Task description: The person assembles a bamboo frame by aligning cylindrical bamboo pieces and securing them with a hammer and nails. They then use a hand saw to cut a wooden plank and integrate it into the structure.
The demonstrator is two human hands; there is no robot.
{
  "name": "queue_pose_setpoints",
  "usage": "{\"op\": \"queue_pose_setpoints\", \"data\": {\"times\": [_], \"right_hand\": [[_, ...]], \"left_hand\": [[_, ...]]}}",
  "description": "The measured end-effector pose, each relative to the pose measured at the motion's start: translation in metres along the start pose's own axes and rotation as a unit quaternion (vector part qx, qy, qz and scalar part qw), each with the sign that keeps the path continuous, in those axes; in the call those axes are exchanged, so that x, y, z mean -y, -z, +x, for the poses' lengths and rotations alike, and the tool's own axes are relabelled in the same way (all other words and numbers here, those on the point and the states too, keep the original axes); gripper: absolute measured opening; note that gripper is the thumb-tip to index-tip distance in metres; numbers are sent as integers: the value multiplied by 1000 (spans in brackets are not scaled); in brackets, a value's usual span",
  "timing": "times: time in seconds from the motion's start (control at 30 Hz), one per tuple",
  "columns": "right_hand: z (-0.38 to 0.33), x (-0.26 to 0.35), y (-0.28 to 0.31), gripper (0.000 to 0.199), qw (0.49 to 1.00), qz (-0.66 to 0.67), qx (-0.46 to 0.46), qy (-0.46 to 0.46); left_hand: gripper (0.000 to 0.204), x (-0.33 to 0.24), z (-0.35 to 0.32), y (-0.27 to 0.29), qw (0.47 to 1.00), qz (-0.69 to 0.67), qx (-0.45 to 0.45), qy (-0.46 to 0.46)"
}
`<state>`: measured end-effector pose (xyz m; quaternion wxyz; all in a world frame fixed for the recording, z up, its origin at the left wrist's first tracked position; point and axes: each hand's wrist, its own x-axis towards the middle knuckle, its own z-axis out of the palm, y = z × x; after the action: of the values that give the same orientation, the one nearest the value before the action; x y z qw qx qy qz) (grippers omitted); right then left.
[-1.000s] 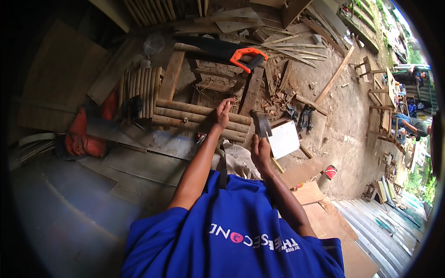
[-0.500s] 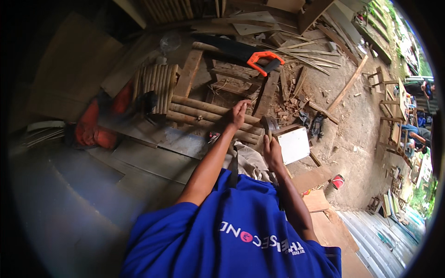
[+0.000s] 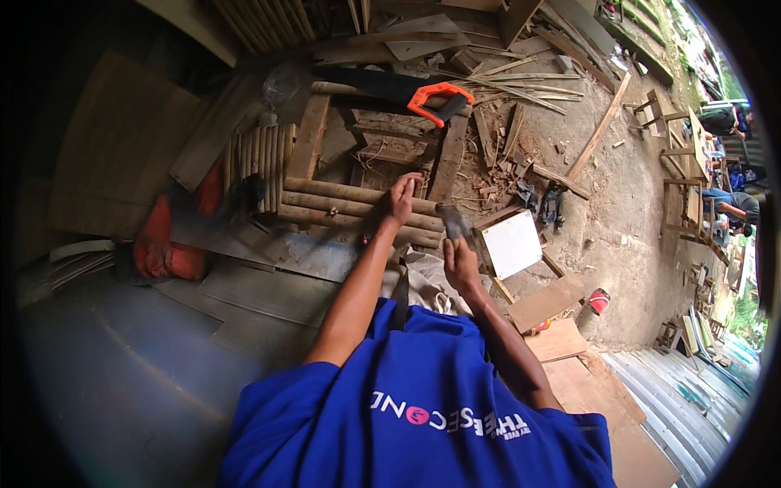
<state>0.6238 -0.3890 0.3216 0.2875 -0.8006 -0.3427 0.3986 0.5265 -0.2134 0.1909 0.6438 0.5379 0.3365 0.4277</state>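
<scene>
My left hand (image 3: 398,202) rests at the bamboo poles (image 3: 329,200) on the near side of a wooden frame. Its fingers are drawn together near the frame's right end; whatever they pinch, if anything, is too small to make out. Just to the right, my right hand (image 3: 462,264) is closed around the handle of a hammer (image 3: 455,220), whose dark head is blurred and close to the pole ends. A handsaw (image 3: 416,99) with an orange handle and dark blade lies across the far side of the frame.
Right of my right hand sits a white square board (image 3: 512,243). Wood scraps and thin strips (image 3: 521,91) litter the ground beyond. A red can (image 3: 599,301) stands at the right, near plywood sheets (image 3: 561,346). Other people (image 3: 736,207) are at benches far right.
The hammer has swung left and tilted toward the pole ends, my right hand moving with it. My left hand stays at the frame. The whole view has shifted slightly.
</scene>
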Motion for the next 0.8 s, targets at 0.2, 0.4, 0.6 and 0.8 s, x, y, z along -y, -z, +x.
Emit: {"op": "queue_pose_setpoints", "data": {"times": [0.2,0.4,0.6,0.8], "right_hand": [[-1,14,6,40,996,75,-38,36],[12,12,11,43,997,40,-61,15],[10,13,25,45,962,265,-3,-59],[10,3,17,48,618,756,-6,-216]], "left_hand": [[27,-3,2,1,1000,7,-6,20],[27,-9,0,1,997,33,7,64],[23,-31,3,8,995,103,14,-9],[28,-66,-3,109,857,430,-221,-178]]}}
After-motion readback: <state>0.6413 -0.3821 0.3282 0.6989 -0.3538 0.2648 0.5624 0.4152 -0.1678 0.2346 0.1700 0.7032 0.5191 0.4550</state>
